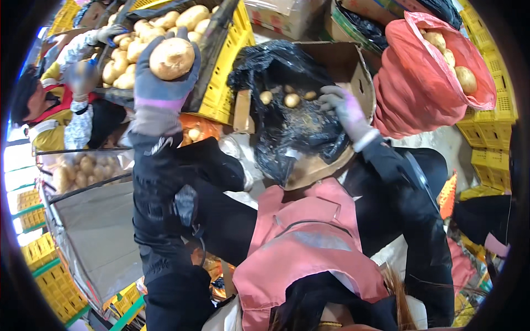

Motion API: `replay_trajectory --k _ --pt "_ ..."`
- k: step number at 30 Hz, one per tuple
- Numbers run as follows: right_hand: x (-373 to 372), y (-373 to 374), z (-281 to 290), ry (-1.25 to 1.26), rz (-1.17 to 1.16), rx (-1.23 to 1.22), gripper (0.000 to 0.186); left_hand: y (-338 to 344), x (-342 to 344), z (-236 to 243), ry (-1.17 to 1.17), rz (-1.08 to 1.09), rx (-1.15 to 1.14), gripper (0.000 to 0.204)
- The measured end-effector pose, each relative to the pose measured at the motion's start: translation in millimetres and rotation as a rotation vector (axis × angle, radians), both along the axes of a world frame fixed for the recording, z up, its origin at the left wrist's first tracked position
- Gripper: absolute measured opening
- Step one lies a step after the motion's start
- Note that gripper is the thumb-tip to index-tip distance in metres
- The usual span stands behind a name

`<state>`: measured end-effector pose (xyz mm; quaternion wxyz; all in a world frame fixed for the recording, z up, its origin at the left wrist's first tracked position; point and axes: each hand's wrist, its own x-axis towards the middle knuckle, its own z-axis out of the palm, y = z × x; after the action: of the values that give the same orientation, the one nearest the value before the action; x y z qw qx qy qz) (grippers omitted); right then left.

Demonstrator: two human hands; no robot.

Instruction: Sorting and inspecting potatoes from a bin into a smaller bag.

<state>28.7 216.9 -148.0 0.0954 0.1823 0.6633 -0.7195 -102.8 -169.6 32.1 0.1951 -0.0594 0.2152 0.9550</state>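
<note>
My left hand [165,99], in a grey glove, is raised at the upper left with a big round potato [172,59] resting in its palm and fingers. Behind it stands a yellow crate [223,71] with a dark liner, heaped with potatoes [193,18]. My right hand [345,107], gloved too, reaches over the right side of a cardboard box [353,63], its fingers apart and nothing visible in them. Black plastic [276,132] lines this box. Several small potatoes, one of them a pale round potato [291,100], lie on the plastic with loose dirt.
A red mesh sack [408,83] of potatoes leans right of the box. Yellow crates [491,143] are stacked farther right. At left another person [77,110] reaches a gloved hand to the heaped crate. Below that person are bagged potatoes [85,171] and a grey panel [102,237].
</note>
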Motion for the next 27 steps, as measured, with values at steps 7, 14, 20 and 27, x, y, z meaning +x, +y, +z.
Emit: replay_trajectory --k 7,14,20,27 --pt "-47 -18 -233 0.223 0.832 0.906 0.025 41 32 -7 0.542 0.159 -0.475 0.038" --pt "-198 60 -303 0.178 0.252 1.189 0.039 30 31 7 0.179 0.053 -0.159 0.038" --pt "-166 2 -269 -0.252 0.108 1.258 0.033 45 -4 17 0.48 0.198 -0.37 0.04" --pt "-163 -85 -235 -0.358 0.572 1.23 0.048 50 16 15 0.157 0.111 -0.341 0.046"
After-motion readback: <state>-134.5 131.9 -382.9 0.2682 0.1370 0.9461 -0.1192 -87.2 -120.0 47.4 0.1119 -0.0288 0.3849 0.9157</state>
